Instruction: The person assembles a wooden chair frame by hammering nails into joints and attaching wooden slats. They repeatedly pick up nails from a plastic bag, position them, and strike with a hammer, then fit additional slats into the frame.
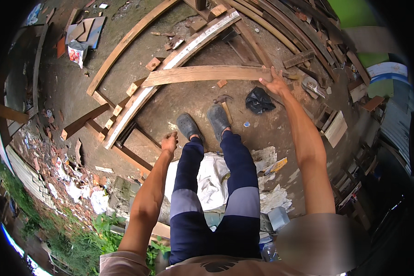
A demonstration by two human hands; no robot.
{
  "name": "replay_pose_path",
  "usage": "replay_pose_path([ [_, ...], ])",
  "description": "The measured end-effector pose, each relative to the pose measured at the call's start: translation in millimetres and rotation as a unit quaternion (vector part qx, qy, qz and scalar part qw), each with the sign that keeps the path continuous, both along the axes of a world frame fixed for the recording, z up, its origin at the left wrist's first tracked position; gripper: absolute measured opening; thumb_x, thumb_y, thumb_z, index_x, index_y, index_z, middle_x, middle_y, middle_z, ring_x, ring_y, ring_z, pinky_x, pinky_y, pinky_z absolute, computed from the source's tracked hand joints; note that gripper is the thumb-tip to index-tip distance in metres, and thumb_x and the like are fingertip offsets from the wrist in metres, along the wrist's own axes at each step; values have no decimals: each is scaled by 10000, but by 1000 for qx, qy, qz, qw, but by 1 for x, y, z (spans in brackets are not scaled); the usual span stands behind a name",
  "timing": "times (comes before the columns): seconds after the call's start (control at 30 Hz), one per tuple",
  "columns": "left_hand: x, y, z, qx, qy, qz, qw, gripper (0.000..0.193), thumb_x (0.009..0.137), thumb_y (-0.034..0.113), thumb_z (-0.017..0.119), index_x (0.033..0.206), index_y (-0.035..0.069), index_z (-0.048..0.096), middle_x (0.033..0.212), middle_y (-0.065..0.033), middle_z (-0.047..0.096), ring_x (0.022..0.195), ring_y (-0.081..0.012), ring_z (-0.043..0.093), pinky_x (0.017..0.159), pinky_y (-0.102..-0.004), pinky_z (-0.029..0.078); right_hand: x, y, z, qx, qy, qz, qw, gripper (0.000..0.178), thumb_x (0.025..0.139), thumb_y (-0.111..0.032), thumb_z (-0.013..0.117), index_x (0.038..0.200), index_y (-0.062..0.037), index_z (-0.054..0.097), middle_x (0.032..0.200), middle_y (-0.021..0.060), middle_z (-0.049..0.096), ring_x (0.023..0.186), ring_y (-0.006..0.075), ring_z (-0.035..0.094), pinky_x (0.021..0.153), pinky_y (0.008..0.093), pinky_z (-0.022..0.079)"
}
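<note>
Nearest the body, the left hand (169,142) hangs beside the dark grey rubber clogs (188,126), fingers loosely curled, and whether they close on anything small cannot be told. Farther off, past a wooden-handled claw hammer (224,105), the right hand (274,83), the nearer one to it, clamps thumb and fingers on the right end of a long, brown wooden plank (207,73), whose long axis runs leftward from them, its other end crossing both edges of a white-faced wooden beam (195,42).
</note>
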State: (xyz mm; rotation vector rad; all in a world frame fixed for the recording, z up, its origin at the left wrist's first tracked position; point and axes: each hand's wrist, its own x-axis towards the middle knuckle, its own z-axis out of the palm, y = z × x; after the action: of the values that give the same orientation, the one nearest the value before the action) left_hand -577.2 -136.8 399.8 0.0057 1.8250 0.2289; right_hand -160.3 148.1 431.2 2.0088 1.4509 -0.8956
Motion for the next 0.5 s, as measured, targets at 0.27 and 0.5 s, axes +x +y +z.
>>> replay_pose_path([
  [0.27, 3, -6, -13, 62, 21, -144, 987, 566, 909, 367, 655, 1314, -18, 568, 1106, -143, 676, 957, -215, 647, 880, -335, 493, -2, 2, 8, -6, 24, -3, 1000, 1093, 798, -680, 652, 1593, -143, 129, 1614, 299, 10, 1481, 414, 213, 1196, 454, 261],
  [0.5, 49, 61, 10, 69, -54, -41, 995, 528, 942, 364, 623, 1314, -5, 561, 1207, -127, 670, 1097, -228, 634, 915, -379, 480, -4, 5, 10, -8, 33, -14, 999, 1117, 784, -711, 648, 1592, -135, 134, 1609, 310, 13, 1477, 448, 190, 1185, 483, 276],
])
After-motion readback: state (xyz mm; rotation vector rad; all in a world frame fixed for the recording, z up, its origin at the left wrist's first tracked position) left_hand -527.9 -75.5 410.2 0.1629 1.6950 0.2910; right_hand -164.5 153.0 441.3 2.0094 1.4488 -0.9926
